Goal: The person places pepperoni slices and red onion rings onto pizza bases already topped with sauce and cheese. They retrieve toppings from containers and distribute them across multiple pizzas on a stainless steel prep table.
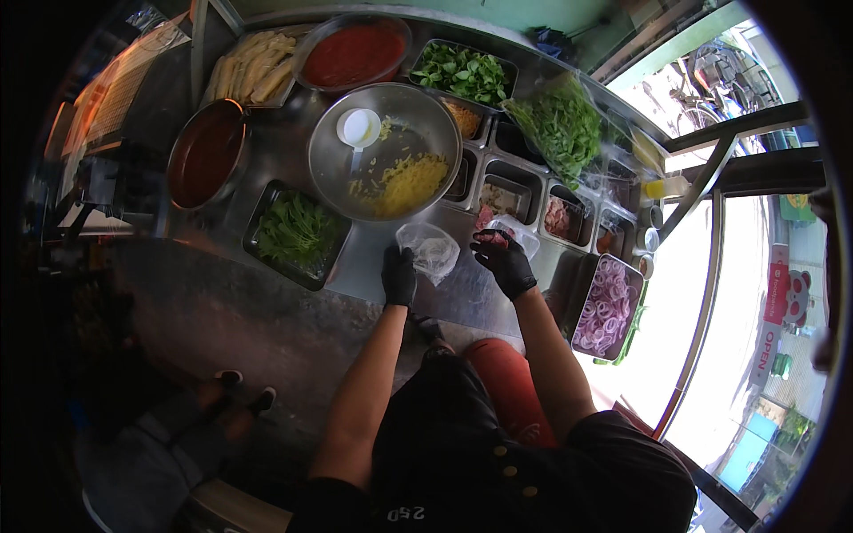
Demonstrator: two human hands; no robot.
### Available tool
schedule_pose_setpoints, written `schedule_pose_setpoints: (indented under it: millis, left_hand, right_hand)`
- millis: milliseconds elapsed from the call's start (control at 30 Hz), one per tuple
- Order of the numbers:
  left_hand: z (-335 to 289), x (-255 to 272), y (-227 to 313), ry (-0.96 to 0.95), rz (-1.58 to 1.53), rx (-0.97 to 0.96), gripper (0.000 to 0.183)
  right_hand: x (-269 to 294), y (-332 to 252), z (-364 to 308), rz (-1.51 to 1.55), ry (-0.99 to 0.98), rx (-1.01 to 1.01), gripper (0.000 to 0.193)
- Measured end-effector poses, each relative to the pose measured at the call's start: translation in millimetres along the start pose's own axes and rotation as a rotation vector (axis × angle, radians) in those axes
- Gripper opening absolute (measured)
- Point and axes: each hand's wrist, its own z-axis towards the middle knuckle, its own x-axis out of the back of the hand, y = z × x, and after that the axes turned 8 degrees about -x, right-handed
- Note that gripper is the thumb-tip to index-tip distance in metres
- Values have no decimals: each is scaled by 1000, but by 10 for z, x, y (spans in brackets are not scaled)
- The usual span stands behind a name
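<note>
In a black glove, my left hand (399,277) is closed on the side of a clear plastic bag (429,252), which bulges to its right above the steel counter. My right hand (508,268), also gloved in black, has its fingers curled round some pink raw meat (490,237). Another piece of clear plastic (526,238) lies just past those fingers. Directly beyond the right hand are steel bins, one with pale bits (503,197) and one with pink meat pieces (557,218). How much meat is in the hand is partly hidden by the fingers.
A wide steel bowl (324,182) holds yellow shreds and a white cup. Around it stand a leafy greens tray (298,231), a pan of dark red sauce (209,155), a red sauce bowl (355,53) and sliced purple onions (609,306). Another person (169,444) is at lower left.
</note>
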Motion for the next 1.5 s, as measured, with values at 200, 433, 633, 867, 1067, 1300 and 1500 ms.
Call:
schedule_pose_setpoints:
  millis: [200, 433, 633, 867, 1067, 1300, 1500]
  left_hand:
    - [-380, 365, 717, 270, 471, -264, 63]
    - [-284, 175, 1262, 186, 536, -427, 60]
    - [-615, 533, 1180, 358, 468, -459, 60]
    - [-1186, 1003, 1010, 172, 534, -499, 52]
    - [-1623, 1443, 801, 212, 478, -478, 48]
    - [-1972, 1624, 561, 186, 288, -371, 45]
    - [-2178, 1643, 436, 150, 299, -384, 42]
  right_hand:
    - [88, -54, -173, 47, 107, -39, 28]
    - [119, -220, -430, 94, 160, -20, 31]
    - [144, -679, 112, -864, 398, 246, 37]
    - [161, -517, 1105, -1653, 473, 390, 30]
    - [367, -735, 1073, -1492, 295, 570, 31]
    - [314, -352, 1270, -1731, 315, 500, 27]
    - [351, -398, 1211, -1724, 537, 471, 27]
